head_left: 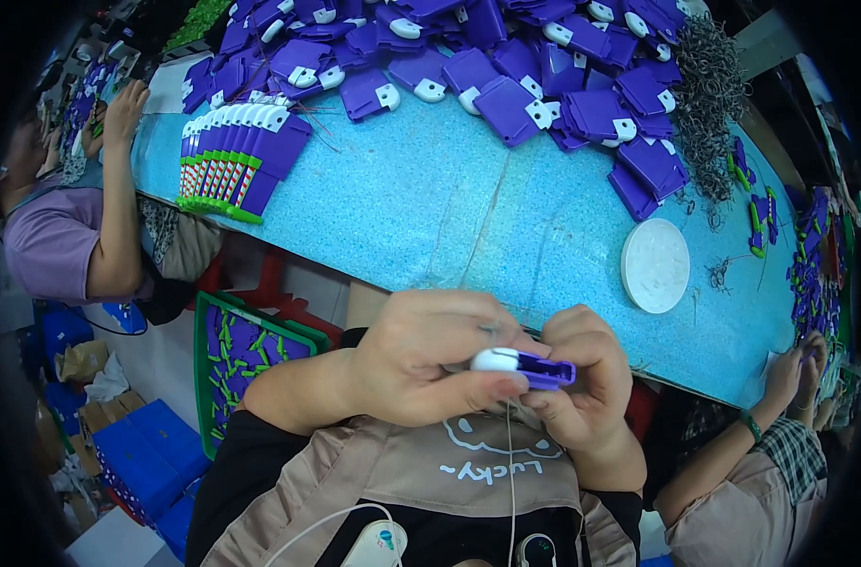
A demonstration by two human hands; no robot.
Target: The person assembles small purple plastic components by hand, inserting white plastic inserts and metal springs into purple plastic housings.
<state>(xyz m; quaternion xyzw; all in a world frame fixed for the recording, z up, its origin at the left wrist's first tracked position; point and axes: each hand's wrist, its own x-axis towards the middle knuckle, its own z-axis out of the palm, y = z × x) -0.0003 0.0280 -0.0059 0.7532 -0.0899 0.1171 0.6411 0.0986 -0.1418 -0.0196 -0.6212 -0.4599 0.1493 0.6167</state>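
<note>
Close to my body, at the table's near edge, both hands hold a small purple plastic piece (548, 372) with a rounded white end. My left hand (419, 352) pinches the white end between thumb and fingers. The purple end is gripped by my right hand (589, 383), its thumb beneath and its fingers curled. Across the table lies a large heap of flat purple pieces with white ends (511, 109). To the left, several similar pieces with striped edges and green tips (230, 170) stand in a neat overlapping row.
A round white dish (655, 266) sits on the blue table (393, 217), right of centre. Behind it is a tangle of dark wire bits (712, 104). A green crate (206, 378) of purple and green parts stands at lower left. Other people work at left (67, 236) and right (761, 482).
</note>
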